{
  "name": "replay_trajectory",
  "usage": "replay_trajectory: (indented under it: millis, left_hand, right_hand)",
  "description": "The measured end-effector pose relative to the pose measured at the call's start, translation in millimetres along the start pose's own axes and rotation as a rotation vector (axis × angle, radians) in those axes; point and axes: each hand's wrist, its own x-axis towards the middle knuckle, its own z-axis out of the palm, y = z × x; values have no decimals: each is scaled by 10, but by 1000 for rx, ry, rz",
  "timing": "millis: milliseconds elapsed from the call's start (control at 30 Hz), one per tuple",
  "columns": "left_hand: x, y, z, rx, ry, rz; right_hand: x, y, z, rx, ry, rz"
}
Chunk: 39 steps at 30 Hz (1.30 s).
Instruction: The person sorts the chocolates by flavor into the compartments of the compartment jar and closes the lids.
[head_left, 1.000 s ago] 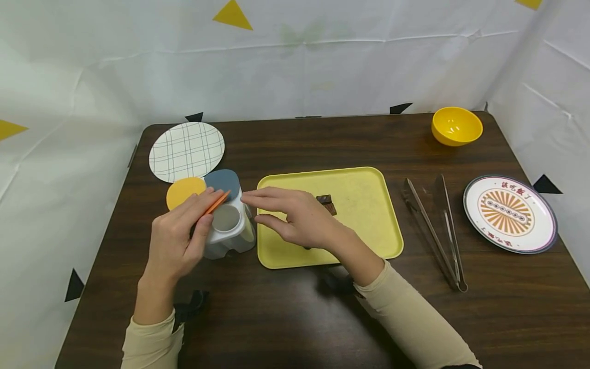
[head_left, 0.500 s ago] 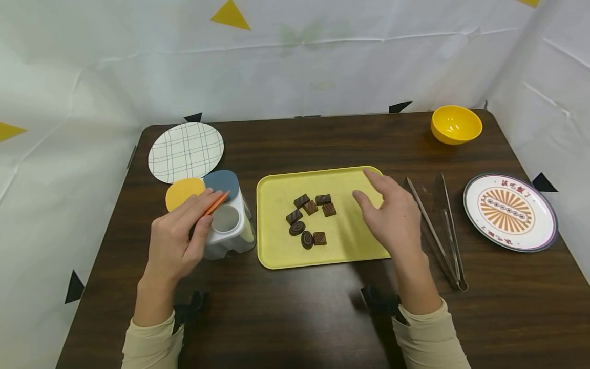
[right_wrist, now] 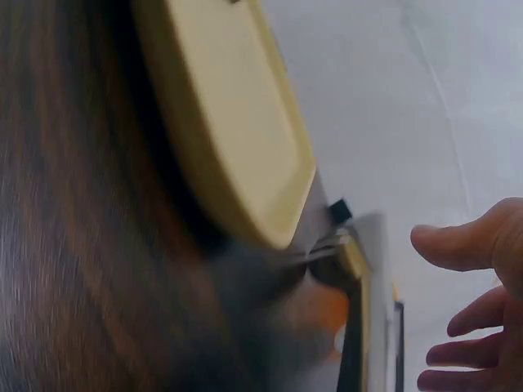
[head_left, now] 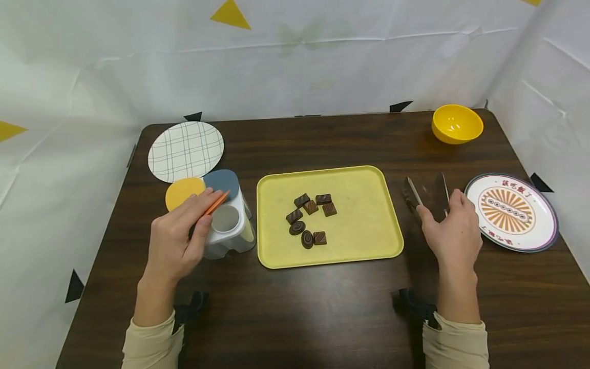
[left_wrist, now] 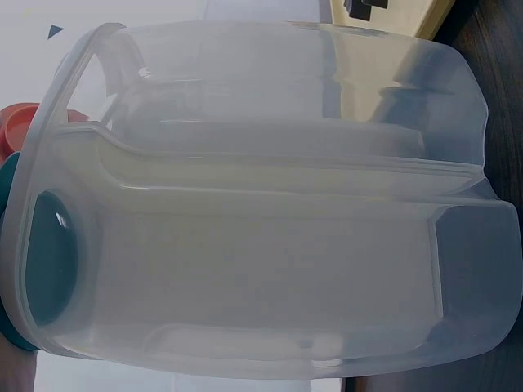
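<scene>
In the head view, my left hand (head_left: 172, 243) pinches an orange lid (head_left: 217, 203), tilted up beside the round opening of a white, translucent-walled container (head_left: 232, 237). Other compartments are covered by a yellow lid (head_left: 183, 192) and a blue-grey lid (head_left: 222, 183). In the left wrist view, the container's clear wall (left_wrist: 261, 261) fills most of the picture. My right hand (head_left: 454, 238) is over the metal tongs (head_left: 415, 191), hiding their lower half. Its thumb and fingers are spread apart in the right wrist view, with the tongs (right_wrist: 351, 318) close beside them.
Between the hands lies a yellow tray (head_left: 364, 225) with several chocolates (head_left: 311, 207) on its left half. A checked plate (head_left: 186, 151) is at back left, a printed plate (head_left: 475, 205) at right. The yellow bowl (head_left: 456, 124) stands at back right.
My right hand has moved right, from beside the container, across the tray, to the tongs, uncovering the chocolates. My left hand and the orange lid have stayed in place.
</scene>
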Motion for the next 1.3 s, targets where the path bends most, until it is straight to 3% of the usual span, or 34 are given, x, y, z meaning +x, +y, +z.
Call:
replay_trajectory:
  millis: [400, 1300]
  left_hand:
    - [-2, 6, 11, -23, 9, -1]
    - [5, 12, -2, -8, 4, -4]
  right_hand:
    - [115, 272, 126, -53, -129, 38]
    - [148, 271, 132, -22, -58, -49]
